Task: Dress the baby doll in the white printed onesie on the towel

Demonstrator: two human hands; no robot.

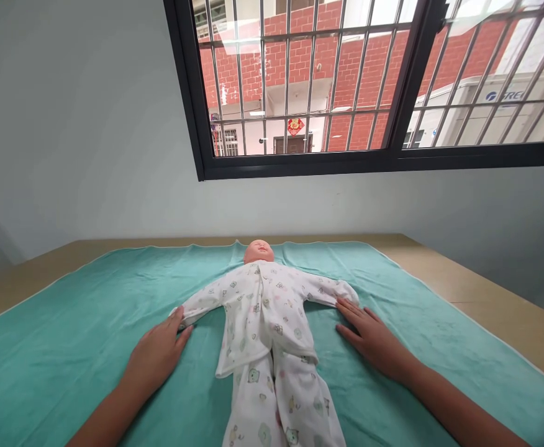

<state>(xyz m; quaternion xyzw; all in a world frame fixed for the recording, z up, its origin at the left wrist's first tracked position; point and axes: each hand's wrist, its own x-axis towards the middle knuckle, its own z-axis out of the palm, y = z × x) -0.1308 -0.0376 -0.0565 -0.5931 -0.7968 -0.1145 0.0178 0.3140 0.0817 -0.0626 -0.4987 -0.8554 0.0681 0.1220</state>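
A baby doll [259, 251] lies on its back on a teal cloth [86, 310], head toward the wall. It wears a white printed jacket [260, 310] and matching trousers [281, 403], sleeves spread sideways. My left hand [158, 351] lies flat on the cloth, fingers stretched out, its fingertips touching the end of the doll's left-side sleeve. My right hand [369, 335] also rests flat and open, fingertips at the cuff of the other sleeve. Neither hand holds anything.
The cloth covers a tan table [486, 292] pushed against a pale wall. A dark-framed barred window [346, 81] sits above, with brick buildings outside. The table's right edge runs diagonally toward the lower right.
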